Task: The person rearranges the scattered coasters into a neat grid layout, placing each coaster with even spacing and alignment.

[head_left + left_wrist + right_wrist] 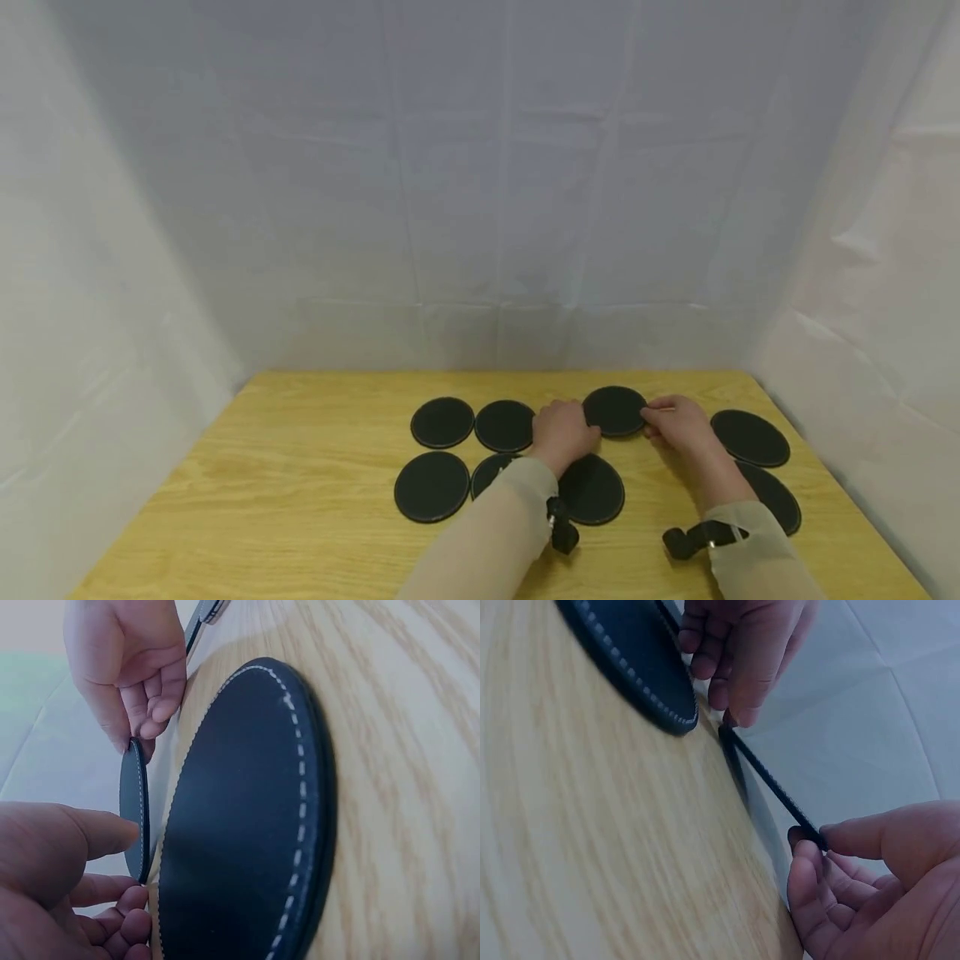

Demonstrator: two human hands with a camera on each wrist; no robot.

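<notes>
we list, left to right: wooden table (300, 500), lower half of frame; four black round coasters (442, 422) at centre-left; our left hand (561, 433), fingers pinching the left edge of the raised coaster (614, 410) at centre; our right hand (678, 422) pinching its right edge; two coasters (750, 437) far right.

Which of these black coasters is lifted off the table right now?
The coaster held between the left hand and right hand, each pinching an edge. The others lie flat on the table.
</notes>
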